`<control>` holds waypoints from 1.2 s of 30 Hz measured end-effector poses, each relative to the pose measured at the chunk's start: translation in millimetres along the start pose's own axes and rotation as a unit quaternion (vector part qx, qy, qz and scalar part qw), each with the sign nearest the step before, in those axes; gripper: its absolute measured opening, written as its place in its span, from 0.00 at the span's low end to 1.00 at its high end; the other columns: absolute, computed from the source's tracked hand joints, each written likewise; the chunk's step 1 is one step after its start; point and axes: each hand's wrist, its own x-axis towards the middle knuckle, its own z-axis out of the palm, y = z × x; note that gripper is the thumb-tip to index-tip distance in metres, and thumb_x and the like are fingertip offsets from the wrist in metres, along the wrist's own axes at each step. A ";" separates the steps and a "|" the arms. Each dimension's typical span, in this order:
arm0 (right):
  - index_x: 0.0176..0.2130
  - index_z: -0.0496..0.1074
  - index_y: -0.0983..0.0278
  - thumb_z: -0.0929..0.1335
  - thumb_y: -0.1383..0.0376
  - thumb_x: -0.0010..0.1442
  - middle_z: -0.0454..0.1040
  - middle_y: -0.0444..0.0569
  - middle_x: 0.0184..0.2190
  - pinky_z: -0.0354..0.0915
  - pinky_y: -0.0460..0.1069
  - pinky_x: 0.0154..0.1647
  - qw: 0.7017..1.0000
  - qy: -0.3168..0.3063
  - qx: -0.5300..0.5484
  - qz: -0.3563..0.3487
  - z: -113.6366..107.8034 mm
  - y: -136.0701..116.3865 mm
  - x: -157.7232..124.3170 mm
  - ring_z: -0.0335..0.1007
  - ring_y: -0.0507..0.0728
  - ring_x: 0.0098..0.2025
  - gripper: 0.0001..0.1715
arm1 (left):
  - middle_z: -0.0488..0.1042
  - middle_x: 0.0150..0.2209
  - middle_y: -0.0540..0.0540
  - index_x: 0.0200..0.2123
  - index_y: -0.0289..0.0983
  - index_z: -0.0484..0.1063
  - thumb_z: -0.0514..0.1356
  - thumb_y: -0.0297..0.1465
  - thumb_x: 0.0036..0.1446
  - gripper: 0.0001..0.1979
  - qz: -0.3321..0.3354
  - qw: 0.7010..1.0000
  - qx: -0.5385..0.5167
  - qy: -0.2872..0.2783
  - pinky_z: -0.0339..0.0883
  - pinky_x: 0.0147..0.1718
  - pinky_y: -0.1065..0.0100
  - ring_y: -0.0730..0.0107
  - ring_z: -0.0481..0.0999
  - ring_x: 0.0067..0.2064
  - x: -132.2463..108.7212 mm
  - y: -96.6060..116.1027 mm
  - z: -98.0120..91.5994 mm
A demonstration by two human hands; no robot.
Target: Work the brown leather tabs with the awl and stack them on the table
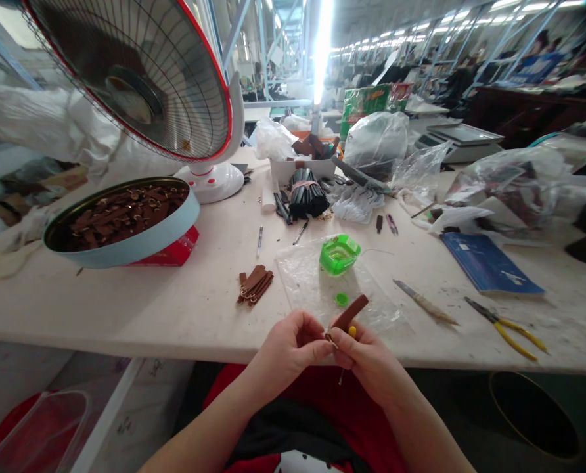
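In front of me at the table's edge, both hands meet around a brown leather tab (pixel 351 313) with a small metal ring (pixel 328 337) at its lower end. My left hand (pixel 293 345) pinches at the ring end, thumb and forefinger together. My right hand (pixel 366 358) grips the tab between thumb and fingers. It also holds a small tool with a yellow end (pixel 353 332); a thin metal shaft pokes out below the hand. Just beyond are a green cap (pixel 341 299) and an open green plastic container (pixel 339 255). Left of these lies a pile of similar tabs (pixel 255 285).
A round tin (pixel 125 244) full of brown tabs stands left on a red box, below a large fan (pixel 140 79). To the right lie a knife (pixel 425 302), yellow-handled pliers (pixel 507 326) and a blue book (pixel 490 263). Plastic bags (pixel 379 144) crowd the back.
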 end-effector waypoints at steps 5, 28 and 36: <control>0.29 0.67 0.66 0.72 0.52 0.46 0.57 0.38 0.17 0.47 0.44 0.20 0.998 0.033 -0.060 -0.016 7.5 -4.7 -6.3 0.48 0.47 0.20 0.21 | 0.72 0.26 0.51 0.28 0.35 0.64 0.66 0.35 0.43 0.15 -0.039 0.996 -0.073 -0.041 0.61 0.32 0.71 0.74 0.71 0.30 3.5 -2.7 -1.6; 0.24 0.63 0.64 0.63 0.49 0.56 0.59 0.41 0.17 0.53 0.47 0.22 0.953 0.073 -0.255 -0.145 -2.8 -7.4 3.3 0.54 0.50 0.20 0.22 | 0.66 0.22 0.53 0.26 0.35 0.66 0.55 0.33 0.50 0.07 0.017 0.992 0.105 0.074 0.56 0.25 0.73 0.76 0.63 0.25 11.7 -11.2 9.3; 0.33 0.64 0.63 0.59 0.50 0.60 0.66 0.43 0.21 0.57 0.47 0.28 0.925 0.223 -0.217 -0.220 -49.3 -19.2 30.2 0.61 0.52 0.25 0.19 | 0.62 0.19 0.55 0.23 0.36 0.61 0.56 0.29 0.43 0.04 -0.041 0.992 -0.039 0.117 0.54 0.24 0.74 0.79 0.59 0.22 29.0 -11.4 1.0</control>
